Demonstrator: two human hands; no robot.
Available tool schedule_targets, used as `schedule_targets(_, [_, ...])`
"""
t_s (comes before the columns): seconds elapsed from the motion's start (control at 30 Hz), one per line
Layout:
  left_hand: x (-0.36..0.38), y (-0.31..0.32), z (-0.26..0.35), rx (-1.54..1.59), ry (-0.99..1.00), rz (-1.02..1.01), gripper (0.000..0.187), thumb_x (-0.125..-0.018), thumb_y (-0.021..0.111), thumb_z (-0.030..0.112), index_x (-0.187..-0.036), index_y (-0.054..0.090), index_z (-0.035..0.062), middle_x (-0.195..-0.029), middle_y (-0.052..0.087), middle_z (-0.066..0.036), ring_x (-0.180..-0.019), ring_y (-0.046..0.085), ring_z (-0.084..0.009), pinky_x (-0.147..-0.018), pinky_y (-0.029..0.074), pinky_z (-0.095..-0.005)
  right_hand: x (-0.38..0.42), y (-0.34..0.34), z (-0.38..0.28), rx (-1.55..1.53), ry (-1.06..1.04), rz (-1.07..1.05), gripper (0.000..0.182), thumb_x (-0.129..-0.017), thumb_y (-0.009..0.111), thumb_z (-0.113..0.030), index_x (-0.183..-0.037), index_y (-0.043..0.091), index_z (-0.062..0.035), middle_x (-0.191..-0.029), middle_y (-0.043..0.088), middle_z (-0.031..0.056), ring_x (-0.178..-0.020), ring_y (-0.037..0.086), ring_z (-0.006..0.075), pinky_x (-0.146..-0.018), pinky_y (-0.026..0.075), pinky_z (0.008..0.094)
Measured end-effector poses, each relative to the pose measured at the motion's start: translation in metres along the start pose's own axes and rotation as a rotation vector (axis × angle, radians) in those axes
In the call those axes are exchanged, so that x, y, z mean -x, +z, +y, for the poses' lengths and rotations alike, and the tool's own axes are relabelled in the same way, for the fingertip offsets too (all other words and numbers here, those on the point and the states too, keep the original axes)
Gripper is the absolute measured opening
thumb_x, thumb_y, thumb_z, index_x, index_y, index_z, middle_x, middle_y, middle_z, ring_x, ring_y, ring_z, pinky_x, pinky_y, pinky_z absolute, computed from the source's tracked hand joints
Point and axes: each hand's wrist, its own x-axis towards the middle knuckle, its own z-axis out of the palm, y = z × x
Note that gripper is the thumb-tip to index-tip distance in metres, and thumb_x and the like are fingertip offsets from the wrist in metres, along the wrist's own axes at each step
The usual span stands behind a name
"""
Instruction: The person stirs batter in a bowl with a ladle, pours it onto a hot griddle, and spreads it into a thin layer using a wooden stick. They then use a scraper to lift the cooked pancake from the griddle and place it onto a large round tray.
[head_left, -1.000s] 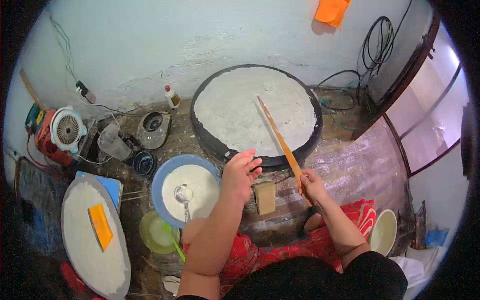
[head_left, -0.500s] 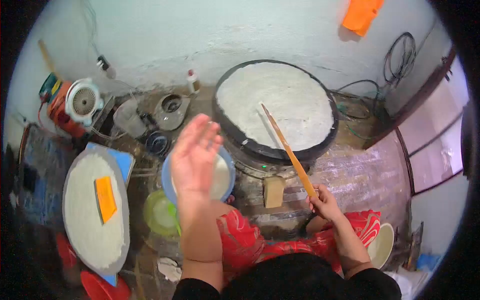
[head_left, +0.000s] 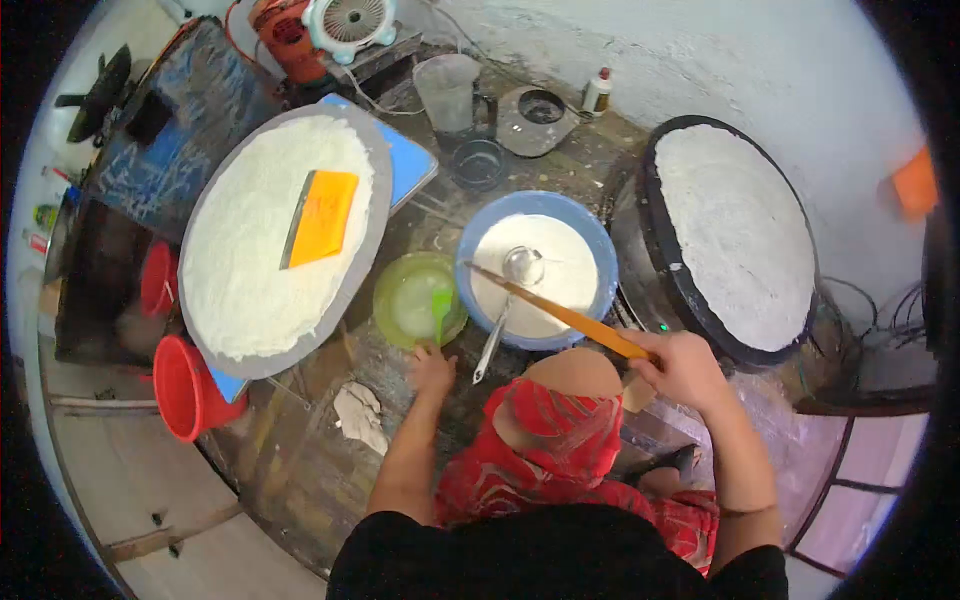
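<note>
In my right hand (head_left: 685, 368) is a long, flat wooden spatula (head_left: 575, 318). Its thin end reaches over a blue tub (head_left: 608, 240) of white batter (head_left: 570, 250), where a metal ladle (head_left: 488, 352) rests with its handle over the rim. My left hand (head_left: 432, 372) is low beside a yellow-green bowl (head_left: 390, 290), fingers apart at the handle end of a green brush (head_left: 440, 308). To the right, a round black griddle (head_left: 655, 190) carries a white sheet of batter (head_left: 735, 235).
A grey round board (head_left: 190, 240) on the left bears a white sheet and an orange scraper (head_left: 325, 215). Around it are a red bucket (head_left: 185, 390) and a crumpled cloth (head_left: 360, 415). A clear jug (head_left: 447, 90), a fan (head_left: 350, 22) and a bottle (head_left: 597, 92) stand behind.
My view has turned left. My left hand has dropped from its raised position to the green brush handle. The spatula has swung from above the griddle to over the blue tub, still in my right hand.
</note>
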Motion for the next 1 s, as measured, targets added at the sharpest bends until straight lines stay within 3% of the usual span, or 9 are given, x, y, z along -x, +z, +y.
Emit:
schedule_targets(0.17, [-0.019,0.025,-0.020,0.214,-0.124,-0.147,0.035,-0.078,0.052,0.028,-0.104,0.049,0.0043,-0.096,0.054,-0.020,-0.086,0.054,-0.0373,-0.070,0.043,-0.0471,-0.086,0.017,-0.049,0.336,-0.238,-0.149,0.022,-0.065,0.056,-0.011,-0.086,0.062,-0.0117,-0.069,0.060,0.0130,-0.064,0.059,0.0286,-0.057,0.048,0.0387])
schedule_targets(0.27, [-0.018,0.031,-0.040,0.430,0.034,-0.018,0.031,-0.081,0.047,0.029,-0.090,0.054,-0.0003,-0.079,0.057,-0.022,-0.070,0.056,-0.0392,-0.066,0.043,-0.0465,-0.126,0.036,-0.076,0.418,-0.201,-0.309,0.019,-0.066,0.054,-0.012,-0.083,0.063,-0.0095,-0.070,0.061,0.0126,-0.067,0.060,0.0279,-0.059,0.048,0.0378])
schedule_targets(0.33, [-0.024,0.078,-0.072,0.849,-0.230,-0.230,0.020,-0.081,0.048,0.022,-0.084,0.053,0.0031,-0.063,0.054,-0.017,-0.064,0.055,-0.0346,-0.050,0.042,-0.0415,-0.147,0.054,-0.079,0.418,-0.206,-0.356,0.020,-0.067,0.053,-0.012,-0.084,0.063,-0.0114,-0.073,0.061,0.0121,-0.069,0.060,0.0271,-0.060,0.048,0.0371])
schedule_targets(0.43, [0.020,-0.020,-0.051,0.800,-0.074,-0.198,0.034,-0.085,0.040,0.029,-0.083,0.054,-0.0019,-0.076,0.056,-0.023,-0.072,0.052,-0.0414,-0.064,0.040,-0.0471,-0.173,0.095,-0.069,0.324,-0.192,-0.371,0.023,-0.068,0.053,-0.013,-0.088,0.064,-0.0157,-0.078,0.062,0.0110,-0.073,0.060,0.0259,-0.063,0.048,0.0362])
schedule_targets(0.53, [0.049,-0.044,-0.035,0.625,-0.017,-0.164,0.033,-0.086,0.038,0.029,-0.084,0.055,-0.0001,-0.074,0.055,-0.022,-0.072,0.052,-0.0394,-0.063,0.040,-0.0462,-0.185,0.118,-0.063,0.194,-0.116,-0.370,0.025,-0.070,0.052,-0.016,-0.092,0.064,-0.0217,-0.084,0.062,0.0083,-0.078,0.060,0.0251,-0.067,0.048,0.0357])
schedule_targets(0.67, [0.040,-0.040,-0.029,0.728,-0.029,-0.170,0.034,-0.087,0.037,0.028,-0.085,0.054,-0.0003,-0.073,0.055,-0.022,-0.069,0.052,-0.0396,-0.062,0.040,-0.0458,-0.188,0.128,-0.061,0.177,-0.123,-0.394,0.027,-0.072,0.052,-0.018,-0.096,0.062,-0.0236,-0.085,0.062,0.0079,-0.079,0.059,0.0256,-0.068,0.047,0.0361])
schedule_targets(0.73, [0.010,-0.009,-0.039,0.746,-0.220,-0.137,0.034,-0.087,0.036,0.028,-0.083,0.054,-0.0011,-0.074,0.055,-0.023,-0.071,0.051,-0.0412,-0.062,0.040,-0.0470,-0.186,0.124,-0.064,0.209,-0.114,-0.406,0.028,-0.072,0.052,-0.018,-0.097,0.062,-0.0245,-0.086,0.062,0.0079,-0.079,0.059,0.0257,-0.068,0.047,0.0362])
schedule_targets(0.83, [-0.027,0.011,-0.053,0.532,-0.266,-0.155,0.035,-0.087,0.036,0.028,-0.083,0.053,-0.0020,-0.076,0.055,-0.024,-0.072,0.051,-0.0420,-0.063,0.039,-0.0488,-0.184,0.118,-0.066,0.198,-0.089,-0.415,0.032,-0.070,0.052,-0.018,-0.100,0.061,-0.0259,-0.087,0.061,0.0081,-0.080,0.059,0.0254,-0.069,0.047,0.0369])
schedule_targets(1.0, [-0.020,0.023,-0.062,0.611,-0.042,0.102,0.033,-0.086,0.038,0.027,-0.085,0.054,-0.0019,-0.076,0.055,-0.025,-0.075,0.052,-0.0418,-0.064,0.039,-0.0485,-0.178,0.114,-0.071,0.362,-0.204,-0.437,0.041,-0.071,0.049,-0.009,-0.108,0.056,-0.0245,-0.085,0.060,0.0126,-0.079,0.059,0.0273,-0.067,0.048,0.0373])
